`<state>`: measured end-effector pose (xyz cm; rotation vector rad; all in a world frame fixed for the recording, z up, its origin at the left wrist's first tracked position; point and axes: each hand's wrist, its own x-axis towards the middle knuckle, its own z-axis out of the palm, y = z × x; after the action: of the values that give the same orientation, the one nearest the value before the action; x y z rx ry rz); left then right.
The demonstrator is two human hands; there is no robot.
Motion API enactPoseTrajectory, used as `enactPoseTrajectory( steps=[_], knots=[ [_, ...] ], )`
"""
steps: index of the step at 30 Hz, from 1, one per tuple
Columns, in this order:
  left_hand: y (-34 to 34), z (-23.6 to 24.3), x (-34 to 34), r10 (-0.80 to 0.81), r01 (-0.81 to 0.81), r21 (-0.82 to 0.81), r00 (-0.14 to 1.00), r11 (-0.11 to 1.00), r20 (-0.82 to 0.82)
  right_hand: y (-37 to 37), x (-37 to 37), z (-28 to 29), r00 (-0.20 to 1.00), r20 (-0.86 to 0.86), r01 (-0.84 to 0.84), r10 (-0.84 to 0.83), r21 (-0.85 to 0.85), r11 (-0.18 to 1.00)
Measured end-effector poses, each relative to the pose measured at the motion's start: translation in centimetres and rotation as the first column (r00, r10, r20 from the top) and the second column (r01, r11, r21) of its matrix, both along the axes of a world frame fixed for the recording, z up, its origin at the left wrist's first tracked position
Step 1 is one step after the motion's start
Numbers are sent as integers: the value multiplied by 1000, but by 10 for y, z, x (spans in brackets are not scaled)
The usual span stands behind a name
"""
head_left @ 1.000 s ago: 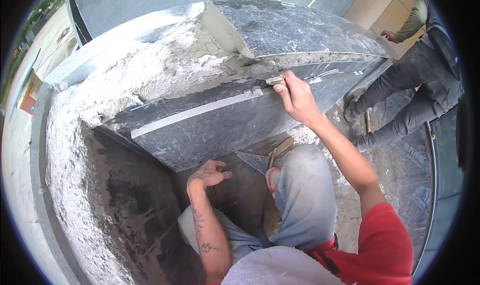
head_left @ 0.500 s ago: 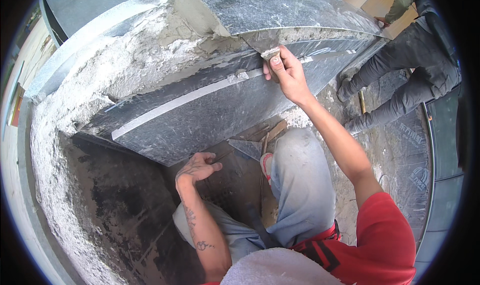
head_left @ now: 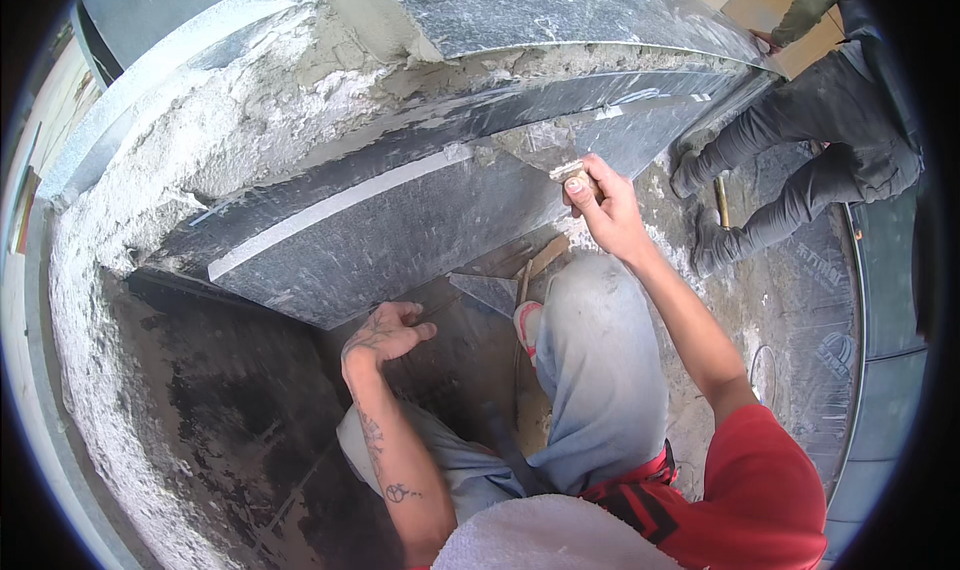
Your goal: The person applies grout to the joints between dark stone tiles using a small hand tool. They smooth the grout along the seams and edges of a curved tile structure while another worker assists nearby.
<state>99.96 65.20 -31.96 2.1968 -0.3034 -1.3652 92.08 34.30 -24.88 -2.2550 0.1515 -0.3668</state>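
My right hand (head_left: 604,206) grips the handle of a putty knife (head_left: 541,146). Its wide blade lies on or close against the dark vertical stone panel (head_left: 400,225), where a pale tape strip (head_left: 340,212) runs along the face. Above that panel is a seam of grey mortar (head_left: 500,68) under the edge of a polished stone slab (head_left: 560,8). Near the panel's lower edge, my left hand (head_left: 384,332) hangs with nothing in it, thumb and fingers loosely bent and apart.
Rough whitish mortar (head_left: 255,105) covers the ledge at left. Below my knees lie a triangular stone offcut (head_left: 486,292) and a wood scrap (head_left: 548,256). At right another person in dark trousers (head_left: 800,120) stands by the slab, a hand (head_left: 766,40) at its end.
My right hand has brought the putty knife down from the mortar seam onto the panel's face, over the tape strip. The left hand stays nearly in place.
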Motion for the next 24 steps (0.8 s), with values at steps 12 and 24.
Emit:
enactPoseTrajectory(
  steps=[12,24],
  knots=[
    [4,-4,-1,3,-3,-29,1000,1000,19,38,57,30,932,80,-361,352,168,917],
    [16,-11,-6,103,-101,-22,991,995,89,35,84,24,960,131,-280,249,367,887]
  ],
)
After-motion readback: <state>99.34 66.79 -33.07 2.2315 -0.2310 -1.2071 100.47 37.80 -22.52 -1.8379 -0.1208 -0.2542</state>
